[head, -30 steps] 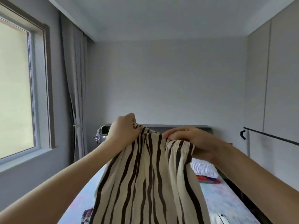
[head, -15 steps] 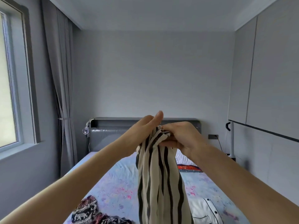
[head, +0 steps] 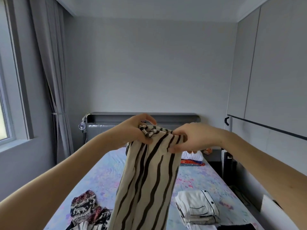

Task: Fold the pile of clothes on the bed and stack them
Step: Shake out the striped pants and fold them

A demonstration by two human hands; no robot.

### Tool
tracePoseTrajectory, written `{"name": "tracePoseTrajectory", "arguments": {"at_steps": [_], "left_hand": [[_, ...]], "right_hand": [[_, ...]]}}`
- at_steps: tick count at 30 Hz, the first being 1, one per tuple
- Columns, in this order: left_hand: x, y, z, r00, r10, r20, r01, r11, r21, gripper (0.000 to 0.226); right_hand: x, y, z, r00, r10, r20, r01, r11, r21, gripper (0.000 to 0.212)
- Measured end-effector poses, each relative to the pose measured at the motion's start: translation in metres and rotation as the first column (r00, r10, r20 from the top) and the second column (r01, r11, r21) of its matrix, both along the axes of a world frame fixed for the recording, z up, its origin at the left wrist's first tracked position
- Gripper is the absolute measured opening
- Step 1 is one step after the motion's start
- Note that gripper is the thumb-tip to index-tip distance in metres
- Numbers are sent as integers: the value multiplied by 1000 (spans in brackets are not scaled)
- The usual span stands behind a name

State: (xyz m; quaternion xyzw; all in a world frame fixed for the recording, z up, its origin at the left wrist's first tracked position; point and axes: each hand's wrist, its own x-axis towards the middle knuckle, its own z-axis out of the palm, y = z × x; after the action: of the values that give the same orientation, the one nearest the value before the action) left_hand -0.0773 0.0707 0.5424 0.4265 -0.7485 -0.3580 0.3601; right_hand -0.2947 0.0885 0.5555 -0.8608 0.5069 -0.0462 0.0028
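A cream garment with wavy dark stripes (head: 146, 183) hangs in the air in front of me, held up by its gathered top edge. My left hand (head: 134, 130) grips the bunched waistband on the left, and my right hand (head: 187, 138) pinches the same edge on the right. The cloth drapes down over the bed (head: 103, 173), hiding its middle. A crumpled patterned garment (head: 86, 208) lies low on the left of the bed. A folded white garment with dark piping (head: 197, 206) rests on a small stack at the lower right.
A white pillow (head: 192, 156) and a red-blue cloth (head: 191, 162) lie near the grey headboard (head: 116, 123). A window and grey curtain (head: 49, 80) flank the left side. Wardrobe panels (head: 274, 72) and a dark bedside unit (head: 227, 165) stand on the right.
My hands have drawn a little apart along the top edge, spreading the striped cloth wider. The view has tipped downward, so more of the bed and the folded stack shows.
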Motion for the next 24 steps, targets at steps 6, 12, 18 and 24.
{"name": "tracePoseTrajectory", "arguments": {"at_steps": [6, 12, 18, 24], "left_hand": [[5, -5, -11, 979, 141, 147, -124, 985, -118, 22], [7, -1, -14, 929, 130, -347, -56, 975, 215, 20], [-5, 7, -4, 803, 88, -589, 57, 973, 222, 18], [-5, 14, -12, 914, 50, -402, 10, 989, 146, 21]], "right_hand": [[8, 14, 16, 975, 142, 174, -109, 977, -185, 34], [9, 10, 11, 287, -44, 957, -115, 990, 80, 41], [6, 16, -21, 18, -301, 954, -251, 922, 295, 16], [-7, 30, -46, -1, -341, 940, -266, 906, 328, 18]]}}
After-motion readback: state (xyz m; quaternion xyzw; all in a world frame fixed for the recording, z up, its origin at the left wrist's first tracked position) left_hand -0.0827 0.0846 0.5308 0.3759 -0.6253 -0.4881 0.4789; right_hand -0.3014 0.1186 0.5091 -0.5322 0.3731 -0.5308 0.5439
